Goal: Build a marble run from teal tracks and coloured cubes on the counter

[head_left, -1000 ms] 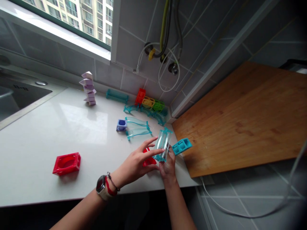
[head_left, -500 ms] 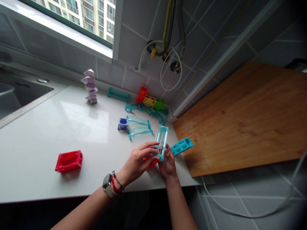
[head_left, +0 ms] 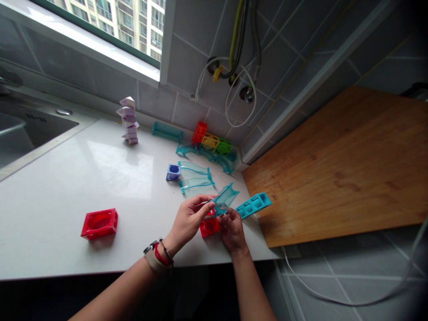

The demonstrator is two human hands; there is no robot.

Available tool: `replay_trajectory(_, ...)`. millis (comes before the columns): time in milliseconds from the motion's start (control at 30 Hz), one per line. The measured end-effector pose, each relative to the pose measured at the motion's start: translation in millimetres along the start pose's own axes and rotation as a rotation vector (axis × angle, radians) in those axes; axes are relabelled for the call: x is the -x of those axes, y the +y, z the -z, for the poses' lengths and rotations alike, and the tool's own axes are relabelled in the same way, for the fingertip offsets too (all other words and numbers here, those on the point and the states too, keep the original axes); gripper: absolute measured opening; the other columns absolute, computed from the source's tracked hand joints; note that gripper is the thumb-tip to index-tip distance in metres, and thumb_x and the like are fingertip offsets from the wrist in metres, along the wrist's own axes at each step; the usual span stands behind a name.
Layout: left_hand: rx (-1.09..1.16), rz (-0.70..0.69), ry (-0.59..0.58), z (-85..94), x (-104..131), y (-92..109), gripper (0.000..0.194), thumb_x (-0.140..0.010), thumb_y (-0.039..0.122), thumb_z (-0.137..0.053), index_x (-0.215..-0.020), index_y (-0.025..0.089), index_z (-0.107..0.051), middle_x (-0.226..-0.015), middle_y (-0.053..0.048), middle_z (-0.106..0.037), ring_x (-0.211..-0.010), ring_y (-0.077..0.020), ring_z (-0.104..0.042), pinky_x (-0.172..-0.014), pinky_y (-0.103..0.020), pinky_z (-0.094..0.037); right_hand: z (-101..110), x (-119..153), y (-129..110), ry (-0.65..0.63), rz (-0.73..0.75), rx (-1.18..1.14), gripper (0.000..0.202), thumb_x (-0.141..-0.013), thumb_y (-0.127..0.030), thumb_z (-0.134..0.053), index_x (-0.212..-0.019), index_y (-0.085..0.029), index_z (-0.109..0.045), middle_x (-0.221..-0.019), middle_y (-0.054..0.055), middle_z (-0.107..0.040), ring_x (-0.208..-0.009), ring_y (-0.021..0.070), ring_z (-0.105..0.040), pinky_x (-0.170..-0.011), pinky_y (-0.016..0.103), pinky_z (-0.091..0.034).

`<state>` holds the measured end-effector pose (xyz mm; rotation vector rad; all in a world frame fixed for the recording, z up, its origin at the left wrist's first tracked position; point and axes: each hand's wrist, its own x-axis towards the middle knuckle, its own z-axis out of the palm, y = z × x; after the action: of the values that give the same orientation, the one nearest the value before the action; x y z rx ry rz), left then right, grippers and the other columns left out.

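Observation:
My left hand (head_left: 190,218), with a watch and bracelets on its wrist, pinches a clear teal track piece (head_left: 225,199) between thumb and fingers. The piece is tilted, its open channel facing up. At its lower end the curled fingers of my right hand (head_left: 232,229) close on it; the fingertips are partly hidden. Beneath the hands a red block (head_left: 209,226) with holes rests on the counter. Just beyond my right hand lies a teal bar (head_left: 254,205) with several square openings. Two clear track pieces (head_left: 197,183) and a blue block (head_left: 173,172) lie farther back.
A larger red block (head_left: 99,223) sits at the left on the white counter (head_left: 60,191). Stacked lilac pieces (head_left: 129,120) stand near the window wall. Orange, yellow and green blocks (head_left: 211,141) line the back. A wooden board (head_left: 334,169) leans at right; a sink (head_left: 33,127) is far left.
The clear track piece has been turned in my hands from nearly upright to a tilt with its channel showing. My left hand has shifted its grip, uncovering more of the red block below.

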<state>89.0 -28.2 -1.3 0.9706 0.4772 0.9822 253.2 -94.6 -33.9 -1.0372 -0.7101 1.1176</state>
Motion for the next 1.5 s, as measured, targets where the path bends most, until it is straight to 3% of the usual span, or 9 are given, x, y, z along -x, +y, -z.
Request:
replay_trajectory(167, -0.085, -0.072, -0.027, -2.1, 3, -3, 0.03, -0.089, 0.039, -0.078, -0.107, 0.015, -0.078, -0.128, -0.014, -0.075, -0.116, -0.03, -0.073, -0.09, -0.037, -0.065, 3, 0, 2, 0.034, 0.019, 0.027, 0.039, -0.067, -0.046, -0.096, -0.091, -0.021, -0.078, -0.056, -0.009, -0.044, -0.05, 0.0065, -0.022, -0.047, 0.022, -0.021)
replay_trajectory(400, -0.067, -0.055, -0.019, -0.5, 2, -6, 0.028, -0.085, 0.039, -0.081, -0.099, 0.014, -0.078, -0.125, -0.015, -0.077, -0.114, -0.0313, -0.074, -0.087, -0.036, -0.065, 2, 0, 1, -0.005, 0.023, 0.051, 0.035, -0.071, -0.049, -0.093, -0.076, -0.019, -0.076, -0.055, -0.008, -0.039, -0.051, 0.0069, -0.022, -0.047, 0.023, -0.022)
replay_trajectory(667, -0.047, -0.057, -0.025, -0.8, 0, -6, 0.026, -0.083, 0.035, -0.084, -0.095, 0.014, -0.074, -0.132, -0.017, -0.073, -0.113, -0.0311, -0.075, -0.088, -0.037, -0.065, 2, 1, 1, -0.049, 0.027, 0.063, 0.035, -0.066, -0.047, -0.096, -0.077, -0.019, -0.077, -0.06, -0.005, -0.05, -0.053, 0.0069, -0.028, -0.05, 0.023, -0.026)
replay_trajectory(800, -0.148, -0.145, -0.019, 0.0, 2, -10, 0.021, -0.085, 0.032, -0.082, -0.095, 0.016, -0.073, -0.131, -0.016, -0.074, -0.116, -0.0295, -0.074, -0.098, -0.039, -0.061, 1, 1, 0, -0.025, 0.04, 0.069, 0.036, -0.066, -0.048, -0.096, -0.075, -0.02, -0.074, -0.058, -0.006, -0.049, -0.052, 0.0072, -0.031, -0.05, 0.023, -0.03)
replay_trajectory(933, -0.321, -0.232, 0.012, 1.0, 3, -13, 0.017, -0.088, 0.032, -0.078, -0.096, 0.018, -0.073, -0.128, -0.014, -0.076, -0.114, -0.0275, -0.074, -0.099, -0.04, -0.061, -3, 1, 0, 0.029, 0.047, 0.097, 0.037, -0.066, -0.043, -0.096, -0.087, -0.021, -0.075, -0.065, -0.005, -0.058, -0.053, 0.0079, -0.041, -0.051, 0.023, -0.035)
replay_trajectory(1167, -0.656, -0.416, 0.007, 2.1, 4, -3, 0.024, -0.098, 0.03, -0.066, -0.12, 0.022, -0.071, -0.143, -0.013, -0.065, -0.132, -0.028, -0.062, -0.113, -0.046, -0.05, -7, -5, 1, 0.219, 0.142, 0.158, 0.032, -0.076, -0.042, -0.09, -0.088, -0.02, -0.07, -0.076, -0.003, -0.064, -0.058, 0.0091, -0.051, -0.052, 0.022, -0.043)
replay_trajectory(1333, -0.838, -0.433, -0.025, 9.1, 4, -6, 0.019, -0.099, 0.029, -0.063, -0.115, 0.022, -0.07, -0.139, -0.013, -0.064, -0.132, -0.0289, -0.059, -0.115, -0.049, -0.047, -7, -10, 4, 0.337, 0.176, 0.203, 0.033, -0.078, -0.041, -0.088, -0.091, -0.02, -0.067, -0.081, -0.002, -0.065, -0.07, 0.0119, -0.061, -0.059, 0.022, -0.053)
replay_trajectory(1400, -0.938, -0.415, -0.078, 12.7, 5, -11, 0.026, -0.095, 0.034, -0.07, -0.117, 0.022, -0.069, -0.143, -0.015, -0.06, -0.136, -0.0323, -0.056, -0.115, -0.052, -0.046, -7, -12, 6, 0.364, 0.163, 0.228, 0.034, -0.077, -0.041, -0.089, -0.09, -0.02, -0.066, -0.082, -0.002, -0.065, -0.072, 0.0121, -0.063, -0.061, 0.022, -0.055)
replay_trajectory(1500, -1.049, -0.361, -0.165, 17.2, 8, -16, 0.051, -0.085, 0.049, -0.08, -0.126, 0.021, -0.066, -0.153, -0.02, -0.051, -0.142, -0.0387, -0.051, -0.116, -0.057, -0.044, -5, -18, 8, 0.399, 0.136, 0.265, 0.038, -0.073, -0.042, -0.09, -0.091, -0.018, -0.066, -0.085, -0.001, -0.067, -0.071, 0.0119, -0.065, -0.061, 0.022, -0.056)
